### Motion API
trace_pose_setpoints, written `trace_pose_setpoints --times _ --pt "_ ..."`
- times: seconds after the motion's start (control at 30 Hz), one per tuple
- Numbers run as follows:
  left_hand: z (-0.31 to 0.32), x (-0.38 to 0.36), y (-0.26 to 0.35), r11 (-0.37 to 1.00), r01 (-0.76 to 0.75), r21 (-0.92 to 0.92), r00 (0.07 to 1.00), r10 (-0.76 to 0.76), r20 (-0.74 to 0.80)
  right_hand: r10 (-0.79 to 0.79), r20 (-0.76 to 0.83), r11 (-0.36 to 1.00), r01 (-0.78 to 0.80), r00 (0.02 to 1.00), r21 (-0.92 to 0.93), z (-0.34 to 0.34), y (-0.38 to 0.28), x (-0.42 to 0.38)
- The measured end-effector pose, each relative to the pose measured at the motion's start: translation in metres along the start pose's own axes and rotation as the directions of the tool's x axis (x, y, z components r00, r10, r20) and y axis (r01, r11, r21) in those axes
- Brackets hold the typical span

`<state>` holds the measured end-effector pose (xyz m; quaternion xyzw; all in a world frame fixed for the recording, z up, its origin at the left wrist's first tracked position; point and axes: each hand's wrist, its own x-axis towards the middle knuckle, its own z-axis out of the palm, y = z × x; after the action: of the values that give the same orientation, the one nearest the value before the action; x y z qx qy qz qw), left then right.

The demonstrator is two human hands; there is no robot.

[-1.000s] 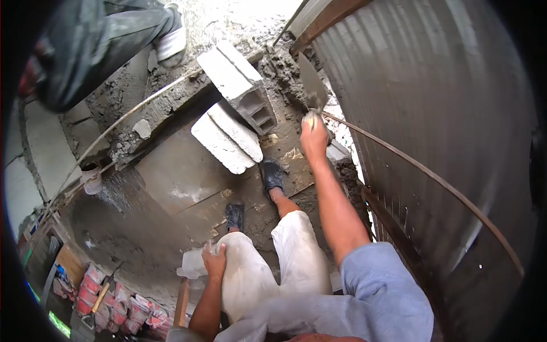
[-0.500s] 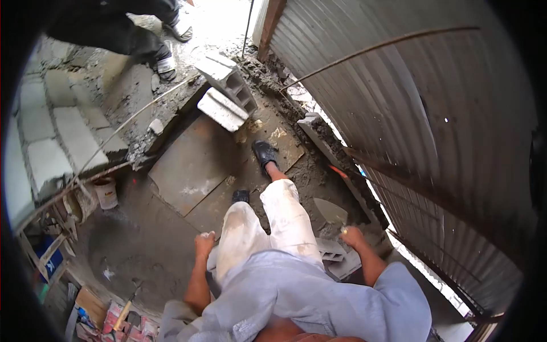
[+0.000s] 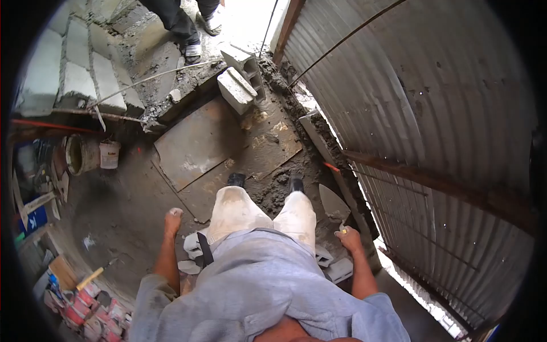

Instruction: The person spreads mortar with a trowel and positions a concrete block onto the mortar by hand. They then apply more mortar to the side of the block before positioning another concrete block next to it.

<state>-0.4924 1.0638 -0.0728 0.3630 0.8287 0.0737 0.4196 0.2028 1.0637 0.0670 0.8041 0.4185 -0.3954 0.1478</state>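
My right hand (image 3: 348, 237) is wrapped around the handle of a pointed trowel (image 3: 334, 205), whose broad grey blade points forward and lies close to the muddy ground near the wall. At my left side, my left hand (image 3: 173, 220) hangs with curled fingers, and nothing shows in it. My feet in dark shoes stand side by side on wet mud, just short of a flat sheet (image 3: 196, 145) lying on the ground. Concrete blocks (image 3: 341, 270) lie behind my legs, partly hidden by my body.
Two concrete blocks (image 3: 236, 91) stand ahead beyond the sheet. A corrugated metal wall (image 3: 433, 114) runs along the right. To the left are a white bucket (image 3: 109, 155), a hammer-like tool with a yellow handle (image 3: 91, 277) and red rubble. Another person's legs (image 3: 181, 28) are at the top.
My right foot was ahead of the left; now both are level. My left hand has swung outward to the left. The trowel stays in my right hand, and the view has turned slightly.
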Motion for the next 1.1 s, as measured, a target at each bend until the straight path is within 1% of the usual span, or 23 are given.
trace_pose_setpoints --times 0.1,0.17,0.2,0.23,0.3,0.37,0.43,0.5,0.53,0.6,0.63,0.7,0.73,0.77,0.8,0.83,0.87,0.9,0.93,0.97,1.03,1.07,1.1 --pt "0.033 -0.023 0.009 0.989 0.048 -0.142 0.995 -0.06 -0.081 -0.066 -0.011 0.998 0.066 0.998 0.01 -0.002 0.043 0.024" --pt "0.061 -0.055 0.024 0.988 0.069 -0.139 0.994 -0.081 -0.077 -0.105 0.003 0.994 0.105 0.994 0.024 -0.005 0.082 0.039" --pt "0.076 -0.082 0.049 0.995 0.083 -0.055 0.994 -0.086 -0.072 -0.126 0.017 0.989 0.127 0.992 -0.078 -0.016 0.093 0.037" --pt "0.084 -0.108 0.061 0.995 0.093 0.039 0.994 -0.091 -0.058 -0.128 0.036 0.989 0.13 0.991 -0.072 -0.018 0.112 0.03" --pt "0.132 -0.128 0.031 0.993 -0.011 0.116 0.994 -0.003 0.113 -0.037 0.109 0.999 0.037 0.993 0.003 -0.032 0.153 0.029" --pt "0.176 -0.152 0.022 0.976 -0.004 0.216 0.961 -0.056 0.269 -0.301 -0.001 0.941 0.296 0.954 -0.166 -0.004 0.256 0.057" --pt "0.214 -0.181 0.021 0.973 -0.147 0.178 0.963 0.1 0.25 -0.094 0.08 0.995 0.091 0.992 0.04 -0.005 0.299 0.053" --pt "0.265 -0.18 -0.028 0.977 -0.063 0.206 0.98 0.022 0.196 0.03 0.149 1.0 -0.029 0.988 -0.009 0.018 0.368 0.074" --pt "0.269 -0.192 -0.027 0.977 -0.066 0.202 0.983 0.03 0.18 0.014 0.142 1.0 -0.013 0.99 -0.004 0.007 0.363 0.071" --pt "0.265 -0.216 -0.012 0.951 0.235 -0.2 0.942 -0.172 0.29 0.192 0.377 0.98 -0.159 0.906 -0.118 -0.023 0.347 0.048" --pt "0.255 -0.229 0.005 0.98 0.022 -0.196 0.961 0.034 0.275 0.179 0.374 0.983 -0.148 0.91 -0.112 -0.03 0.341 0.048" --pt "0.245 -0.238 0.018 0.978 0.034 -0.205 0.952 0.031 0.306 0.156 0.436 0.984 -0.102 0.886 -0.144 -0.033 0.346 0.055" --pt "0.238 -0.235 0.026 0.979 0.028 -0.203 0.953 0.035 0.301 0.162 0.414 0.986 -0.132 0.896 -0.099 -0.031 0.344 0.06" --pt "0.233 -0.226 0.028 0.997 0.03 -0.075 0.964 -0.009 0.265 0.156 0.41 0.987 -0.129 0.899 -0.092 -0.035 0.332 0.061" --pt "0.229 -0.222 0.034 0.998 0.038 0.053 0.973 -0.049 0.225 0.052 0.366 0.991 -0.003 0.929 -0.134 -0.041 0.317 0.061" --pt "0.223 -0.216 0.04 0.998 0.03 0.048 0.974 -0.04 0.222 -0.057 0.322 0.976 0.121 0.945 -0.183 -0.048 0.303 0.061" --pt "0.21 -0.212 0.056 0.989 0.146 -0.001 0.969 -0.143 0.199 -0.063 0.31 0.976 0.124 0.949 -0.182 -0.05 0.295 0.063" --pt "0.208 -0.201 0.057 0.965 0.258 -0.053 0.952 -0.245 0.184 -0.11 0.209 0.983 0.137 0.972 -0.12 -0.047 0.291 0.069" --pt "0.213 -0.183 0.046 0.972 0.232 -0.048 0.968 -0.226 0.108 -0.149 0.106 0.986 0.155 0.983 -0.059 -0.045 0.289 0.075" --pt "0.203 -0.18 0.061 0.974 0.208 -0.091 0.974 -0.198 0.11 -0.15 0.103 0.986 0.156 0.983 -0.062 -0.052 0.278 0.074" --pt "0.193 -0.171 0.085 0.958 0.195 -0.211 0.981 -0.186 0.058 -0.034 0.141 0.999 0.039 0.989 -0.034 -0.067 0.251 0.071" --pt "0.194 -0.166 0.088 0.956 0.173 -0.237 0.985 -0.167 0.048 -0.061 0.137 0.998 0.061 0.989 0.005 -0.072 0.243 0.066" --pt "0.195 -0.159 0.096 0.954 0.145 -0.263 0.989 -0.14 0.039 -0.116 0.036 0.99 0.119 0.993 -0.081 -0.08 0.229 0.052"
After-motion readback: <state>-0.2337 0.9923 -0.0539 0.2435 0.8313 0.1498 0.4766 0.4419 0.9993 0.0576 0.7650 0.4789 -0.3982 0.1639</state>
